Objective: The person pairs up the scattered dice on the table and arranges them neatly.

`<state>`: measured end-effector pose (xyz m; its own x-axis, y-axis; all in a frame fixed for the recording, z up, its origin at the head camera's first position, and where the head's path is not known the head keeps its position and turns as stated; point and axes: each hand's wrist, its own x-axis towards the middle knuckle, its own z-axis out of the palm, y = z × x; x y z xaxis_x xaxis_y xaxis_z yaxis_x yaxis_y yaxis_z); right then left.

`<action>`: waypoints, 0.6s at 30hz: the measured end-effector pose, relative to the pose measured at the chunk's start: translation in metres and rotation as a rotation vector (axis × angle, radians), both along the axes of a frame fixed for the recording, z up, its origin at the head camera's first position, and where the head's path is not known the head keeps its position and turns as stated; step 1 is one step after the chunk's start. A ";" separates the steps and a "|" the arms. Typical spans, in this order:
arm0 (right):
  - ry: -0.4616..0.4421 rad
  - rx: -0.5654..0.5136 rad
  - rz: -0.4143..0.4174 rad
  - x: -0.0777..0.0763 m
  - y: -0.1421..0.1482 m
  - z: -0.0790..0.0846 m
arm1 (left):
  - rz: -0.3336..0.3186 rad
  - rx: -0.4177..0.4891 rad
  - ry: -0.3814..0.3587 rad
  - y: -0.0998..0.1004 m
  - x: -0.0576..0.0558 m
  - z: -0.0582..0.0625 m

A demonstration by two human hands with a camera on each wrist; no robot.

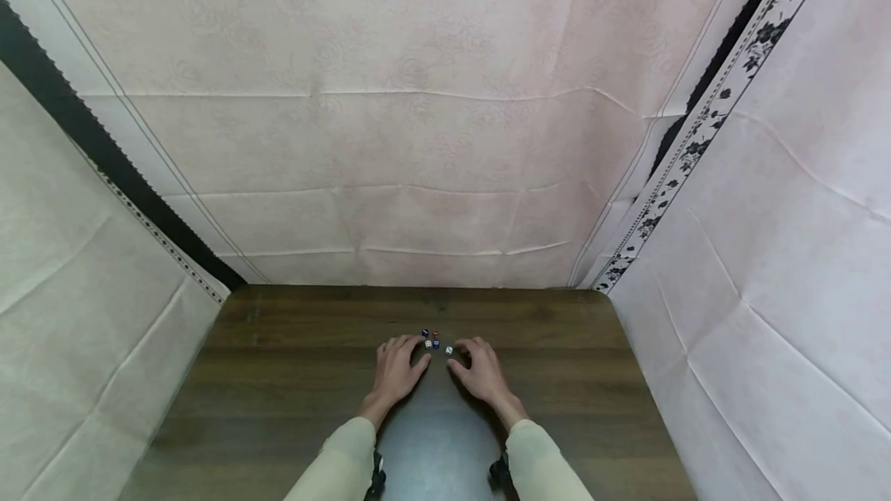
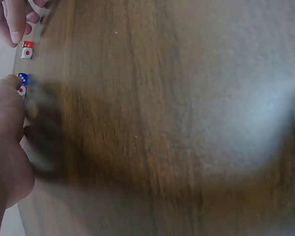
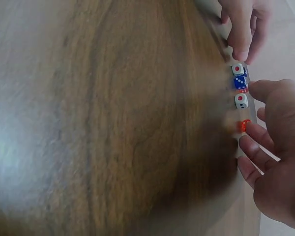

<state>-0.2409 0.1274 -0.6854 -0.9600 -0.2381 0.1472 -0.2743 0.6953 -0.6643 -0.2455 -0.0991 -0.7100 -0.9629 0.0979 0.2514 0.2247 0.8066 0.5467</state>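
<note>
Several small dice lie between both hands. In the head view a blue die [image 1: 425, 332], a red die [image 1: 435, 333], a white die [image 1: 428, 344] and a second blue die [image 1: 436, 344] cluster beside the left hand [image 1: 399, 366]. Its fingers are relaxed, the tips close to the dice. Another white die [image 1: 448, 350] lies nearer the right hand [image 1: 482, 369], whose fingers bend loosely. A red die [image 3: 245, 126] sits at the right fingertips in the right wrist view; whether they touch is unclear. The left wrist view partly hides a white die [image 2: 22, 92] behind the left hand.
The dice and hands are on a brown wood-grain table [image 1: 292, 377]. Pale patterned cloth [image 1: 445, 176] hangs beyond its far edge. More cloth [image 1: 766, 292] stands along the right side, with a floral border, and along the left.
</note>
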 end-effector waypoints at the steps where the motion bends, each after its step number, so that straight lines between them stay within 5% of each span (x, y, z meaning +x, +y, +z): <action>1: -0.006 -0.003 -0.002 -0.001 -0.001 0.000 | 0.003 0.008 0.000 0.001 -0.001 -0.001; 18: 0.037 0.067 -0.065 -0.012 -0.010 -0.011 | 0.062 0.108 -0.030 0.008 -0.009 -0.002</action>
<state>-0.2524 0.1173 -0.6960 -0.9679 -0.1856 0.1693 -0.2508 0.7548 -0.6061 -0.2549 -0.0911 -0.7117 -0.9735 0.0123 0.2285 0.1589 0.7548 0.6364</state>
